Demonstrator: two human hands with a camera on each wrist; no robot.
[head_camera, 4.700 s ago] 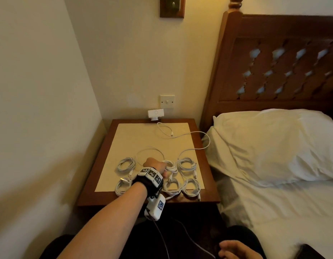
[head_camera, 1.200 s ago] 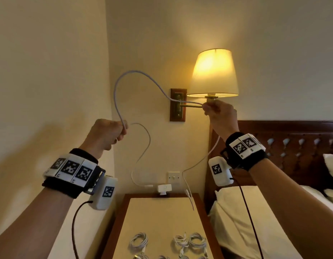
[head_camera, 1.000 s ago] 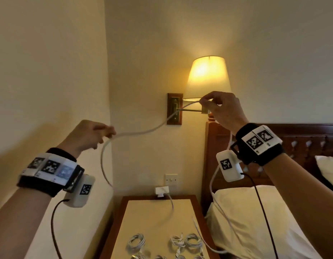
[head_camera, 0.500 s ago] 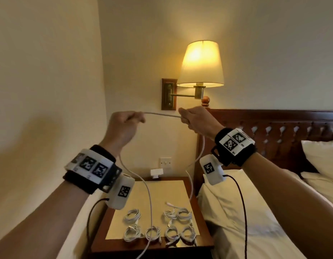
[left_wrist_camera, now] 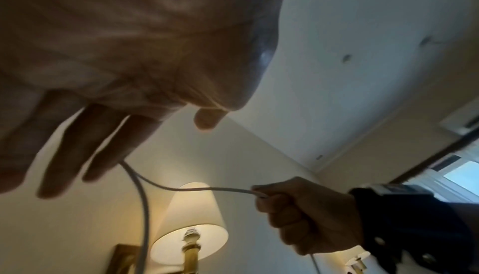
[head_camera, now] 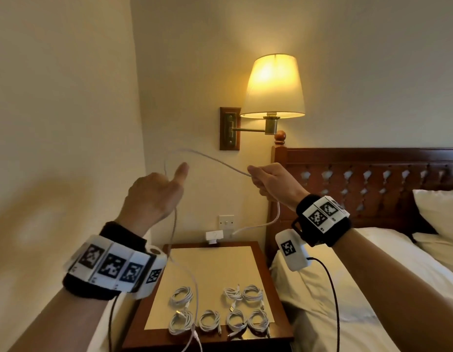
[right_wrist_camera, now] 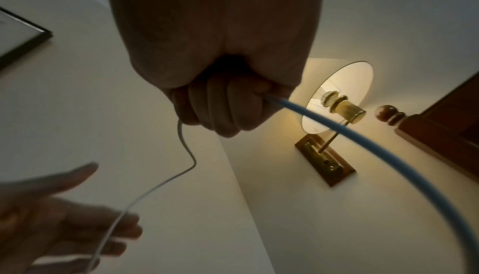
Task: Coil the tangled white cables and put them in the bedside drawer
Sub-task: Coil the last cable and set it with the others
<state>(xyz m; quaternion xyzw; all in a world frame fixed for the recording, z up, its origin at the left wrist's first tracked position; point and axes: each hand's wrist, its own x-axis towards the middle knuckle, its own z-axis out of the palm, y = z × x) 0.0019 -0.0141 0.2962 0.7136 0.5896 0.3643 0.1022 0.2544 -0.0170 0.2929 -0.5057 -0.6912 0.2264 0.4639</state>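
Observation:
One long white cable (head_camera: 215, 160) is up in the air between both hands. My right hand (head_camera: 268, 181) grips it in a fist, seen also in the right wrist view (right_wrist_camera: 220, 106). From there it arcs left, drapes over my left hand (head_camera: 154, 194) and hangs down past the table's front. The left hand's fingers (left_wrist_camera: 85, 145) are straight and spread, thumb up, with the cable (left_wrist_camera: 197, 189) lying across them. Several coiled white cables (head_camera: 182, 295) lie in two rows on the bedside table (head_camera: 215, 260). The drawer is out of view.
A lit wall lamp (head_camera: 273, 85) hangs just above and behind my hands. The cable's far end runs down to a white charger (head_camera: 214, 235) at the wall socket. A wooden headboard (head_camera: 372, 179) and white pillows (head_camera: 438, 212) are on the right; a wall stands close on the left.
My left hand has let go its pinch and opened, so the cable now lies over the straight fingers. The taut stretch between the hands has slackened into an arc. Right grip unchanged.

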